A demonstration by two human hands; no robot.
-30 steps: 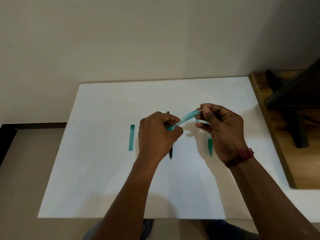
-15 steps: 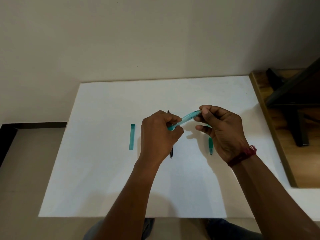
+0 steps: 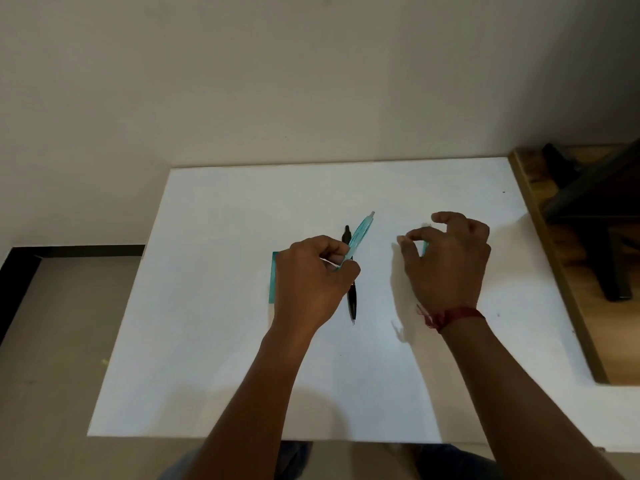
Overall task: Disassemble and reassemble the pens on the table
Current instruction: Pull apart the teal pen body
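Head camera: the left hand (image 3: 311, 271) grips the near end of a translucent teal pen barrel (image 3: 360, 233), whose free end angles up and away. The right hand (image 3: 446, 261) curls over a small teal part (image 3: 424, 249); whether it is pinching the part cannot be told. A black pen (image 3: 352, 299) and a long teal piece (image 3: 272, 282) lie on the desk (image 3: 207, 341), so the teal pen appears to be still in pieces.

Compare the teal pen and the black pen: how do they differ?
Colour: the teal pen is see-through; the black pen is opaque. Support: the left hand's grip holds the teal pen; the black pen lies on the table. Pose: the teal pen slants far-right; the black pen runs straight, tip toward the person. Both are slim.
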